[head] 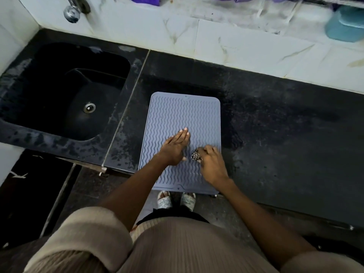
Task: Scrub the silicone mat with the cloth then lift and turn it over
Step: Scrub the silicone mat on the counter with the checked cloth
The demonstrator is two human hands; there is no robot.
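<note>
Both hands are down on the mat (183, 115), and this looks like the scrubbing stage. The left hand (174, 148) is spread flat, fingers released and pressing palm-down near the middle of the mat, pinning it. The right hand (211, 164) is clenched around a small bunched cloth (196, 155), patterned dark and light, held against the ridges just beside the left thumb. The mat is grey-blue with wavy ribs, lying flat on the dark surface (285, 134), its long axis running straight away from the person toward the wall, its near short edge hanging a little past the surface's front lip. That's the relation to watch: both hands sit over the near half, the far half lies ahead of the fingertips, and the overhanging near edge is the handiest place to get under for the lift, I'd say, with the right hand closest to the right long edge. The far half still needs the cloth, by my reckoning. The surface is black stone, blotchy and damp-looking, with a black sink (65, 91) well off to the left. White marbled tiles (236, 46) back it, a chrome tap (71, 10) above the sink, a blue tub (344, 24) at far right.
</note>
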